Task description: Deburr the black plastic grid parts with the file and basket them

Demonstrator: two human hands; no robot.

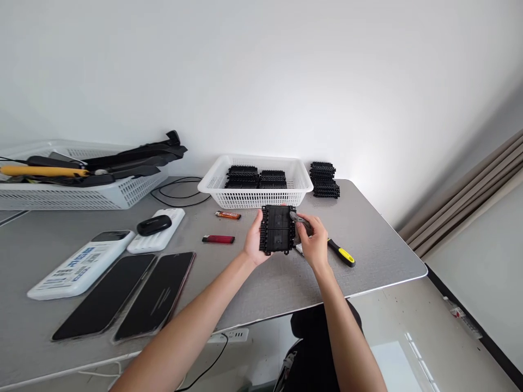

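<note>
My left hand point(254, 244) grips the left edge of a black ribbed plastic part point(278, 228), held upright above the grey table point(368, 239). My right hand point(314, 242) is closed round a small grey tool point(299, 220) whose tip touches the part's right edge. A yellow and black handled tool point(342, 253) lies on the table just right of my right hand.
A white basket point(257, 188) behind holds more black parts, with a stack of black parts point(324, 179) to its right. Two lighters point(218, 239) lie left of my hands. Two phones point(157, 294), power banks point(81, 264) and another white basket point(73, 193) fill the left side.
</note>
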